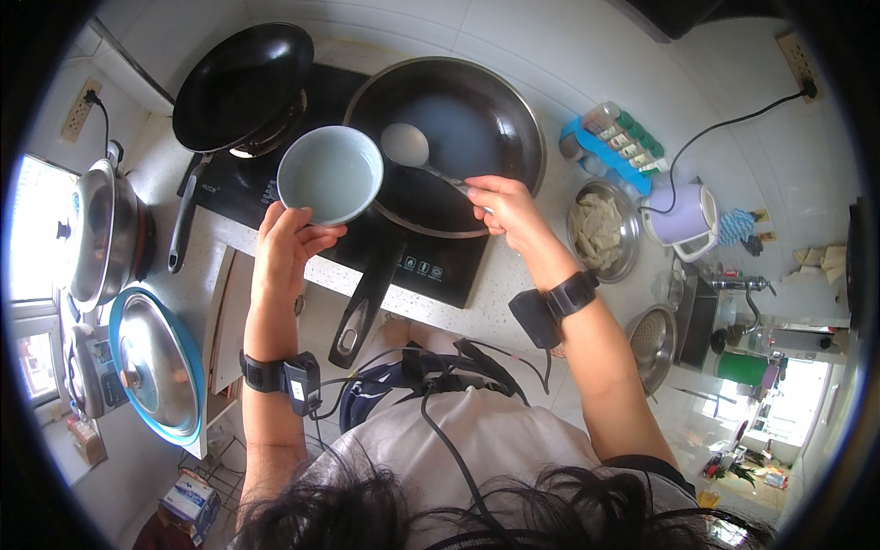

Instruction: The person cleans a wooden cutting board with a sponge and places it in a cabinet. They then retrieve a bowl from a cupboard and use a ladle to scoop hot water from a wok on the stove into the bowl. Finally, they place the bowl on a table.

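My left hand (285, 240) grips a pale blue-grey bowl (330, 175) by its near rim. Clear liquid seems to lie in the bowl. In my right hand (505, 210) is the handle of a metal ladle (405, 144). The ladle's head hangs over the left part of a large dark wok (502, 137), close beside the bowl. A pale, cloudy patch shows at the wok's bottom; I cannot tell whether it is liquid or glare. The wok stands on a black induction cooktop (440, 282), its long black handle (357, 323) pointing towards me.
A dark frying pan (240, 89) stands left of the wok. To the right are a spice rack (605, 151), a steel bowl of pale dumpling-like pieces (598, 230), a lilac kettle (680, 220) with its cord and a steel colander (653, 344). Lidded pots (103, 234) line the left.
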Demonstrator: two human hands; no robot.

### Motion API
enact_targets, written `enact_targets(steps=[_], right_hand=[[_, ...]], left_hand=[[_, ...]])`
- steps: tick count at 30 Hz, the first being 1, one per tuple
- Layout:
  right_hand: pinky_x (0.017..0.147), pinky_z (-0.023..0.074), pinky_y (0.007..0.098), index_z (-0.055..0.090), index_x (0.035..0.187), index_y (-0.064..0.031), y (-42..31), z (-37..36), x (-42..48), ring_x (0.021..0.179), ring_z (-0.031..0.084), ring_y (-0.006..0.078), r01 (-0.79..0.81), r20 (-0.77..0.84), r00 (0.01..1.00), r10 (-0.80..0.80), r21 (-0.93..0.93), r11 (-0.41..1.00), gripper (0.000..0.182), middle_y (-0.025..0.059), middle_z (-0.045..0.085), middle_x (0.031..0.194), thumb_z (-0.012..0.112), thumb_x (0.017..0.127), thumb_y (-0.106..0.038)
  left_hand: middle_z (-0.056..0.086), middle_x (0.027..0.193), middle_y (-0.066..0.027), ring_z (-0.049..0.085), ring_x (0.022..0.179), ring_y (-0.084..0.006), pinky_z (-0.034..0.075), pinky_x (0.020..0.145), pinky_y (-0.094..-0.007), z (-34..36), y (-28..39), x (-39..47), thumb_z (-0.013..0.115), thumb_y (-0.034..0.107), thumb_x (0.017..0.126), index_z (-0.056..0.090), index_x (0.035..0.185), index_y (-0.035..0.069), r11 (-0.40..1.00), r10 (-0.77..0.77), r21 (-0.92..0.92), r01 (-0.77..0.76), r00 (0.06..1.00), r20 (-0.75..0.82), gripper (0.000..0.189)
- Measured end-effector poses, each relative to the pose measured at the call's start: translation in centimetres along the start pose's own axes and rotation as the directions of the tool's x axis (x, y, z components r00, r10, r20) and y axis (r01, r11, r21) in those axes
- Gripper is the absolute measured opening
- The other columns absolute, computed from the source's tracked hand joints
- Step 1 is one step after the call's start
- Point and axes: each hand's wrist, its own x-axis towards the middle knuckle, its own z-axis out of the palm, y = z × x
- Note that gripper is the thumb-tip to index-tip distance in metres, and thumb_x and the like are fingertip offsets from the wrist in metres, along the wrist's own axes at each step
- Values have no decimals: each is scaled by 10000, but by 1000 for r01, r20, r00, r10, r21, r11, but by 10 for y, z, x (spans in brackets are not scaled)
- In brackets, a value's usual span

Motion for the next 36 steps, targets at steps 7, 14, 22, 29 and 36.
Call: enact_targets(steps=[7, 14, 22, 29, 36], right_hand=[[389, 270, 186, 574, 1108, 17, -32, -13, -28, 464, 393, 41, 101, 0, 995, -101, -99, 990, 308, 24, 525, 649, 598, 839, -130], [407, 261, 175, 565, 1139, 9, -80, -30, -71, 484, 376, 20, 209, 16, 977, -211, -251, 945, 312, 11, 521, 662, 582, 854, -118], [425, 245, 160, 564, 1149, -2, -101, -28, -111, 494, 350, 8, 170, 113, 983, -145, -255, 952, 300, 0, 513, 685, 572, 871, -113], [694, 460, 241, 554, 1145, 23, -77, -15, -120, 779, 575, 101, 341, 117, 938, -325, -466, 816, 312, 48, 634, 921, 587, 845, -55], [688, 465, 247, 555, 1138, 23, -56, -16, -112, 803, 594, 122, 552, 58, 809, -585, -419, 721, 316, 43, 636, 930, 589, 833, -52]], left_hand=[[634, 867, -220, 671, 716, -253, 557, 667, -279, 9, -4, 3, 482, 124, 857, 465, 983, -25, 1000, -22, 5, 22, 1000, 18, 196], [634, 913, -199, 665, 776, -251, 540, 717, -292, 25, -5, 9, 475, 163, 862, 466, 1086, -13, 994, -96, 51, 93, 993, 71, 286], [619, 973, -173, 654, 819, -233, 527, 723, -293, 49, -2, 17, 454, 172, 868, 464, 1126, -15, 985, -153, 114, 134, 971, 184, 319], [605, 902, -197, 656, 786, -265, 526, 722, -304, 58, -4, 16, 522, 156, 831, 440, 971, -13, 988, -151, 75, 138, 964, 217, 234], [615, 970, -186, 649, 824, -249, 505, 772, -321, 52, -3, 7, 465, 174, 845, 441, 1172, -19, 981, -161, 136, 140, 974, 156, 381]])
